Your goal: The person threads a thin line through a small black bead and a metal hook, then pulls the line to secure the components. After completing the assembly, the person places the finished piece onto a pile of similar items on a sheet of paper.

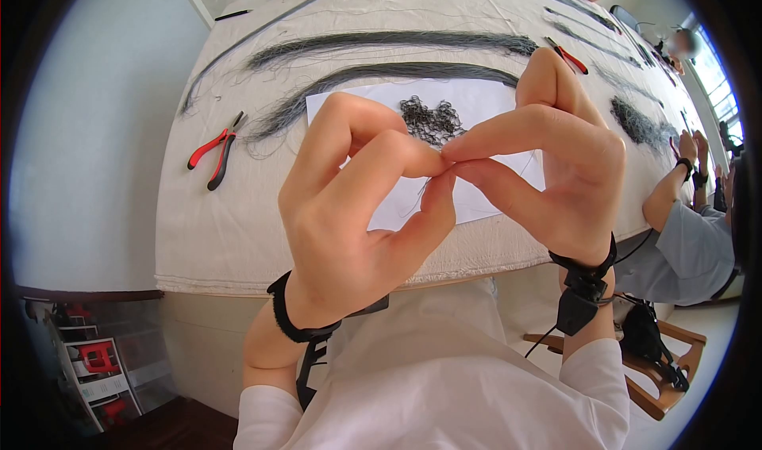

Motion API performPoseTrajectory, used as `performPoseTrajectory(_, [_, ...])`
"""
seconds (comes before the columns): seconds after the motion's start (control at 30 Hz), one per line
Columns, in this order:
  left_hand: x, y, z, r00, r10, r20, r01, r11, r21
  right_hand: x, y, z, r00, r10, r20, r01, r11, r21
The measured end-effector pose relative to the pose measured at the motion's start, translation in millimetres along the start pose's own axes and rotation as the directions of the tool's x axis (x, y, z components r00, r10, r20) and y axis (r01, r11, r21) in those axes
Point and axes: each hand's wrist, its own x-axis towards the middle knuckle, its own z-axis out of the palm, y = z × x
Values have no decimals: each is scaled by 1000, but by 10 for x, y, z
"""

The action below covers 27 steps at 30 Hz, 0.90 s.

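My left hand (pixel 341 204) and my right hand (pixel 575 152) meet fingertip to fingertip above a white sheet of paper (pixel 496 200). Each pinches with thumb and forefinger. Thin dark wire strands (pixel 425 190) hang below the pinch by my left thumb; the fingertips hide what else they grip. Just beyond them, a small heap of dark curled wire loops (pixel 432 118) lies on the paper. A long bundle of grey wire (pixel 397 71) stretches across the paper's far edge. Red-and-black pliers (pixel 222 150) rest to the left of my left hand.
Another grey wire bundle (pixel 389 41) lies farther back on the cloth-covered table (pixel 230 236). A second pair of pliers (pixel 568 55) and a black pen (pixel 233 14) are there too. At the right sits a co-worker (pixel 683 244), near a tangled wire bundle (pixel 635 125). A wooden chair (pixel 663 398) stands lower right.
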Motion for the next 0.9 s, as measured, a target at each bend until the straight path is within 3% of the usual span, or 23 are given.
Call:
performPoseTrajectory(0.6, [34, 18, 10, 999, 17, -38, -13, 996, 84, 17, -46, -14, 999, 32, -28, -34, 997, -65])
performPoseTrajectory(0.9, [16, 40, -14, 998, -52, -37, 52, 999, 2, 26, -71, -24, 999, 22, -30, -26, 990, -138])
